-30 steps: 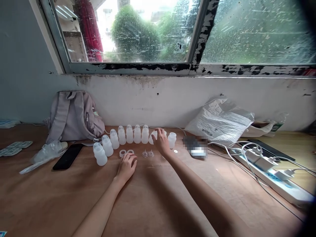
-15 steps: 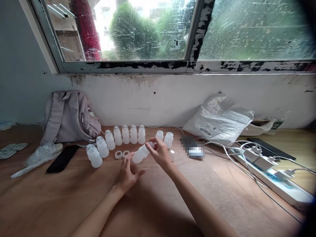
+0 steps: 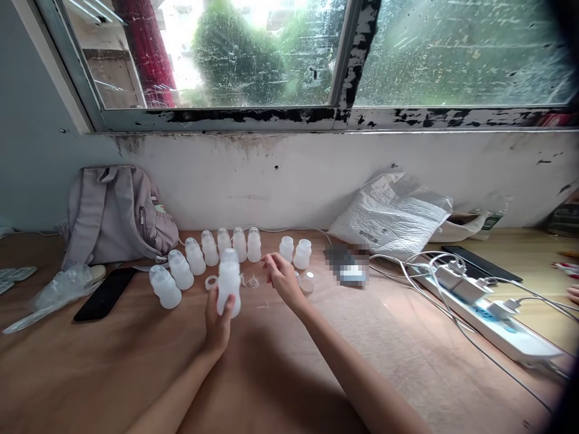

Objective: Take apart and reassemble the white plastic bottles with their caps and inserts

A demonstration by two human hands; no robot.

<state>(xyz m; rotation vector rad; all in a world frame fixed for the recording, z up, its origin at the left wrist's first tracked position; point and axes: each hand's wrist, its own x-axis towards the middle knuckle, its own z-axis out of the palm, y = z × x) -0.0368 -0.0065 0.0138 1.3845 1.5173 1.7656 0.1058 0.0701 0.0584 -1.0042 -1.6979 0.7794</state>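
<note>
My left hand (image 3: 219, 319) is wrapped round the lower part of a frosted baby bottle (image 3: 228, 280), which stands nearly upright above the table with a clear domed top. To its right, my right hand (image 3: 283, 278) hovers with fingers loosely bent and apart, and nothing shows in them. Between the hands lies a clear bottle nipple (image 3: 253, 281), and a white ring (image 3: 210, 282) sits just left of the held bottle. Behind, several capped bottles (image 3: 195, 258) form a curved row. Two uncapped bottles (image 3: 303, 254) stand beyond my right hand, with a clear cap (image 3: 307, 283) near them.
A grey backpack (image 3: 115, 217), a black phone (image 3: 105, 294) and a plastic bag (image 3: 67, 288) lie at the left. On the right are a silver mailer bag (image 3: 393, 211), a blurred-out item (image 3: 347, 265) and a white power strip (image 3: 520, 340) with cables. A window wall closes the back.
The bottle has moved left and turned from tilted to upright, now in my left hand alone. My right hand has let go of its top. The view has shifted slightly to the right.
</note>
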